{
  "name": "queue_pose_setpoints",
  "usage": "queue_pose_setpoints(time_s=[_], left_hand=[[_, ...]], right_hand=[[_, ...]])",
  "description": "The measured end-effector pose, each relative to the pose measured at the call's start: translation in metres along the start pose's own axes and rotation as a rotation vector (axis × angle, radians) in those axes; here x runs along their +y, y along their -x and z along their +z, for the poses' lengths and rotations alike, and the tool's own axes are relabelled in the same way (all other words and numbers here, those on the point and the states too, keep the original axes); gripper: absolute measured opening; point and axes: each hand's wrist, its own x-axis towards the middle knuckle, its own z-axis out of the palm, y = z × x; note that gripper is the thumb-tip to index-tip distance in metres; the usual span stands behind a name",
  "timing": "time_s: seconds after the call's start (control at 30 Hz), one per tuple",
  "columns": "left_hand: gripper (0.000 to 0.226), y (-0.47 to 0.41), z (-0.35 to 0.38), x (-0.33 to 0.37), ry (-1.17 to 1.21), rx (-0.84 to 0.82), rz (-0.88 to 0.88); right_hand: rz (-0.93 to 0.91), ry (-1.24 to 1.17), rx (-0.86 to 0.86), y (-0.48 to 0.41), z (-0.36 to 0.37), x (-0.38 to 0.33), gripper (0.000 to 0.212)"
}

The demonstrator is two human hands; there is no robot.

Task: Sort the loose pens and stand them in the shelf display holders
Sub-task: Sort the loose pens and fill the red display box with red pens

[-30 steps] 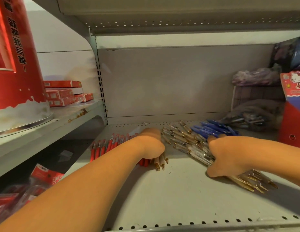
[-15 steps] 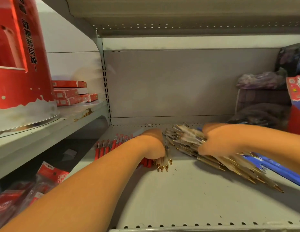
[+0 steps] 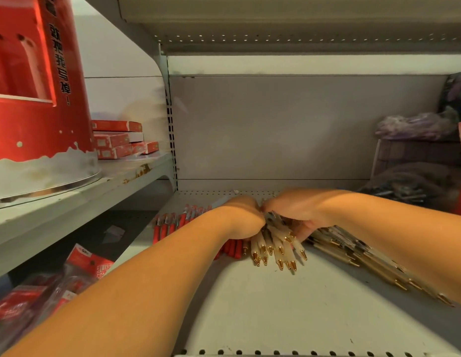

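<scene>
I am sorting by kind, I judge, and not yet standing anything up. The red pens (image 3: 170, 225) are lying in a row on the shelf (image 3: 250, 310) at the left, just beside my left grip (image 3: 246, 217). That grip is resting knuckles-up over the pens with its fingers hidden beyond the back of the hand, so I cannot tell whether it is clasping anything. Right against it, the gold-tipped clear pens (image 3: 275, 249) are fanning out toward me. My right grip (image 3: 295, 211) is curling round their upper ends, wrist bent inward and forearm reaching in from the right. Other loose clear pens (image 3: 353, 253) are lying under that forearm. I judge the bundle needs squaring tip to tip before lifting, and no holder is showing plainly.
</scene>
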Motion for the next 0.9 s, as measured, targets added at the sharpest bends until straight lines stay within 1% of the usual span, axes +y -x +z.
queue_pose_setpoints(time_s=[0.1, 0.17, 0.23, 0.33, 0.37, 0.43, 0.47, 0.5, 0.57, 0.63, 0.7, 0.73, 0.77, 0.83, 0.9], left_hand=[[0.024, -0.004, 0.004, 0.001, -0.077, 0.01, 0.066], [0.026, 0.001, 0.004, 0.004, -0.116, -0.005, 0.089], [0.028, 0.002, 0.003, 0.003, -0.128, 0.017, 0.095], [0.027, 0.002, 0.003, 0.003, -0.07, 0.021, 0.089], [0.025, 0.0, 0.004, 0.002, -0.03, 0.022, 0.088], [0.022, -0.002, 0.007, 0.002, 0.037, 0.019, 0.077], [0.022, -0.004, 0.007, 0.002, 0.045, 0.021, 0.078], [0.023, -0.005, 0.007, 0.003, 0.038, 0.03, 0.09], [0.028, -0.006, 0.009, 0.004, 0.035, 0.05, 0.115], [0.03, -0.003, 0.01, 0.005, 0.079, 0.052, 0.15], [0.046, 0.002, 0.014, 0.004, 0.037, -0.026, 0.222], [0.057, 0.002, 0.017, 0.002, -0.021, -0.092, 0.251], [0.067, 0.002, 0.019, 0.002, -0.083, -0.164, 0.263], [0.079, 0.003, 0.022, 0.002, -0.169, -0.278, 0.28], [0.088, 0.004, 0.024, 0.003, -0.222, -0.309, 0.302]], right_hand=[[-0.017, 0.071, -0.034, 0.01, -0.008, 0.004, 0.036], [-0.007, 0.124, -0.034, 0.015, -0.013, 0.011, 0.025], [0.021, 0.153, -0.048, 0.019, -0.012, 0.014, 0.011], [0.009, 0.166, -0.016, 0.016, -0.007, 0.016, 0.005], [0.002, 0.169, -0.009, 0.017, -0.005, 0.016, 0.006], [-0.025, 0.179, -0.002, 0.016, -0.001, 0.013, 0.014], [-0.033, 0.149, 0.014, 0.011, -0.001, 0.014, 0.016], [-0.031, 0.109, 0.037, 0.011, -0.002, 0.015, 0.015], [-0.063, 0.125, 0.081, 0.012, -0.007, 0.02, 0.015], [-0.125, 0.189, 0.175, 0.01, -0.016, 0.023, 0.018], [-0.178, 0.305, 0.266, 0.014, -0.028, 0.026, 0.016], [-0.197, 0.385, 0.266, 0.016, -0.035, 0.029, 0.015], [-0.191, 0.484, 0.217, 0.018, -0.04, 0.031, 0.017], [-0.094, 0.693, 0.074, 0.022, -0.042, 0.036, 0.035], [-0.011, 0.815, -0.015, 0.025, -0.042, 0.039, 0.051]])
